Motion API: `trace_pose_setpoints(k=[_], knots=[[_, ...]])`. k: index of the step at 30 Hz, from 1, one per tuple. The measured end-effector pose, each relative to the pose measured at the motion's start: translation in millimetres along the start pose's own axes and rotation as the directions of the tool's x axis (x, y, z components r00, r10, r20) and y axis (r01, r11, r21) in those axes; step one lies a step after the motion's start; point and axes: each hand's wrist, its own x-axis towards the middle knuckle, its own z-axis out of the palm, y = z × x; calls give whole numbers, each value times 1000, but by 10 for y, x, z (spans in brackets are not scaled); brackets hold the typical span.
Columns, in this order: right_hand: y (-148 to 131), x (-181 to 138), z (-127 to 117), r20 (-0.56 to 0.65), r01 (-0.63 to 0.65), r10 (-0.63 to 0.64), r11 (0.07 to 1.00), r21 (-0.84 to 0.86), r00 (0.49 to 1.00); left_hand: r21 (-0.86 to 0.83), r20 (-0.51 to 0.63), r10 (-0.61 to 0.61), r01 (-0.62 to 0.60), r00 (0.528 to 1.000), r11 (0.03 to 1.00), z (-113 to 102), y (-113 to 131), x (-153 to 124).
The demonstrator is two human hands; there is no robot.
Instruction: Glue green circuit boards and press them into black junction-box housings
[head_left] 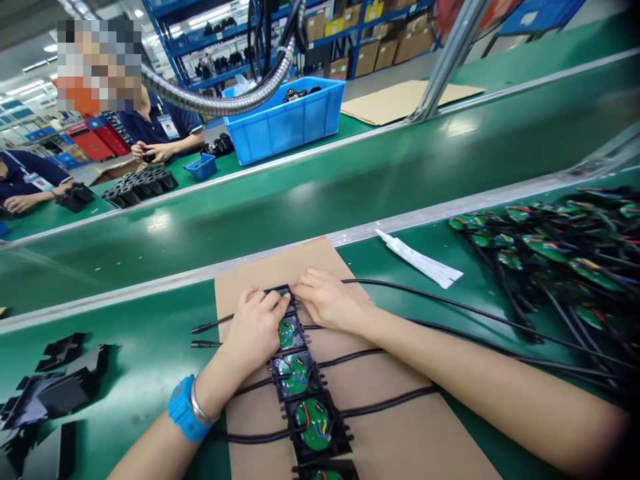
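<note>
Several square black plastic housings with round green circuit boards lie in a row on a cardboard sheet (410,440). At the far end, my left hand (255,323) has its fingers curled over the farthest housing (284,291), fingertips pressed on its board. My right hand (327,300) is closed at that housing's right edge; what lies under its fingers is partly hidden. A black cable (400,283) runs out from behind it to the right. Nearer me are a second board (287,333), a third housing (296,375) and a fourth housing (319,427), with colored wires and cables.
A white tube (420,259) lies right of the cardboard. Beyond it is a heap of wired green boards (555,243). Black plastic parts (70,380) lie at left. Across the green conveyor (320,190) stand a blue bin (295,123) and two co-workers handling black parts.
</note>
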Motion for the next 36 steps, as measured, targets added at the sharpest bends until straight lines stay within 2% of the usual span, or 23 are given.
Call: trace_pose_setpoints(k=[3,6,9,11,15,18,21,24,26,27,28,31,34,36], knots=[[10,44,-105,60,37,-36,999,-19,998,-60,-24,-38,36,999,998,-58,-35,-5],[-72,148,-279,82,58,-54,997,-47,995,-134,-100,-139,125,985,983,-176,-225,-45],[-333,258,-378,128,26,-12,994,-104,992,-204,-123,-242,214,962,955,-276,-448,-109],[-557,318,-358,228,16,20,988,-155,973,-246,-83,-269,241,960,939,-282,-533,-138],[-850,440,-202,366,66,22,972,-226,930,-299,-16,-288,271,957,915,-182,-562,-121],[-870,548,-133,395,85,7,973,-215,919,-295,-4,-289,275,957,915,-135,-548,-95],[-842,541,-239,404,75,16,975,-208,915,-252,-34,-276,259,960,932,-206,-440,-207],[-861,199,-531,373,50,9,988,-147,928,-220,-71,-232,212,970,952,-360,-170,-596],[-904,-229,-739,368,0,4,1000,-9,930,-239,-13,-136,129,991,962,-421,57,-976],[-934,-476,-820,387,-48,30,998,37,921,-254,67,-63,78,996,964,-418,166,-1171],[-970,-725,-879,428,-89,60,995,47,902,-241,107,-50,74,993,968,-391,265,-1355],[-1104,-1364,-920,400,-156,161,987,-46,902,-118,189,-102,125,977,985,-194,468,-1763],[-1210,-1650,-870,340,-114,144,988,-106,929,-61,218,-93,109,971,992,-26,486,-1889],[-1193,-1574,-865,266,-88,131,982,-167,955,-57,163,-100,111,982,992,-55,390,-1805]])
